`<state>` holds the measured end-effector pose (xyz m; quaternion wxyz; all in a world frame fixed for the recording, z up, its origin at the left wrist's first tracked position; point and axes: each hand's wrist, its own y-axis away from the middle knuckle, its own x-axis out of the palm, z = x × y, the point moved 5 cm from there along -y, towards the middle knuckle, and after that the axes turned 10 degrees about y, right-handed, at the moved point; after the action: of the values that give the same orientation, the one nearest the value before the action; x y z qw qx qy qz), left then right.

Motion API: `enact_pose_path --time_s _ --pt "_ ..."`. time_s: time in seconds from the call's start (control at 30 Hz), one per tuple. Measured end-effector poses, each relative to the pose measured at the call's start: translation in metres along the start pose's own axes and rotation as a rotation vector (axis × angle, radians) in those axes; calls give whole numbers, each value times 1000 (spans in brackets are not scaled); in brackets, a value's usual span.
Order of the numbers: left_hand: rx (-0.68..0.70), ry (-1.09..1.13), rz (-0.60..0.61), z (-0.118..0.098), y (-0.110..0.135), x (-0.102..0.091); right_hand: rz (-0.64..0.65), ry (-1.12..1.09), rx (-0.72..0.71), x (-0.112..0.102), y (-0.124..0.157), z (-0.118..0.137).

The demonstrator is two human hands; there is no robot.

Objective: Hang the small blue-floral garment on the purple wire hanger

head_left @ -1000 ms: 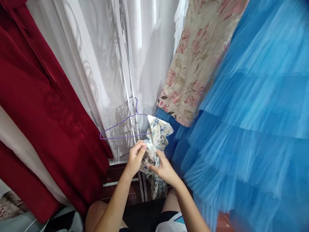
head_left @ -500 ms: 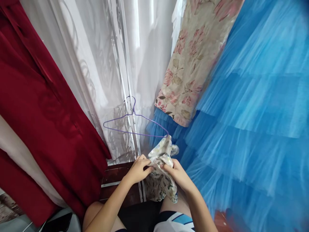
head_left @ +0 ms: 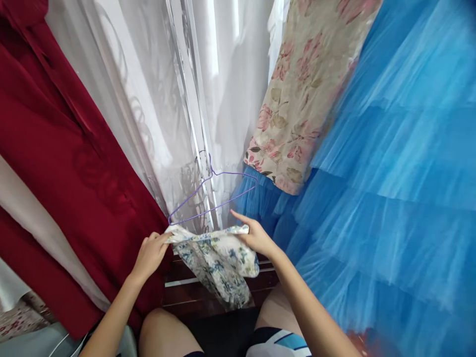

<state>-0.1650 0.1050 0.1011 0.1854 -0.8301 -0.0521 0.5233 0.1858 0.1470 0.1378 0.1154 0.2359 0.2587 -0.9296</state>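
A white garment with a blue and green floral print (head_left: 223,255) is stretched between my two hands above my lap. My left hand (head_left: 152,253) is closed on its upper left corner. At the opposite upper corner, my right hand (head_left: 256,237) pinches the cloth, with its index finger pointing out toward the hanger. A thin purple hanger (head_left: 219,201) hangs by its hook at a white metal upright and tilts down to the left. Its lower left end touches or lies just behind the garment's left corner, close to my left hand.
A dark red garment (head_left: 92,173) hangs at the left, and layered blue tulle (head_left: 390,208) fills the right. Beige floral cloth (head_left: 286,124) hangs in front of the tulle. White curtains (head_left: 234,89) and a white metal upright (head_left: 191,89) stand behind the hanger.
My left hand has moved left and my right hand slightly up, spreading the bunched garment wide. The hanger has swung from tilting down right to tilting down left; its right end is free of the cloth.
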Motion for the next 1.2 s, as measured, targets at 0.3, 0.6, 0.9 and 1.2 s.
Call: enact_pose_path --time_s 0.3,0.6,0.9,1.2 --pt "-59 219 -431 1 -49 -84 -138 203 4 3 -79 -23" --pt "-137 684 -376 -33 -24 -2 -120 200 -19 17 -58 -27" --pt "-47 700 207 -114 20 185 -108 239 1 15 -53 -28" --pt "-97 283 242 -28 44 128 -32 247 -35 -1 -49 -25"
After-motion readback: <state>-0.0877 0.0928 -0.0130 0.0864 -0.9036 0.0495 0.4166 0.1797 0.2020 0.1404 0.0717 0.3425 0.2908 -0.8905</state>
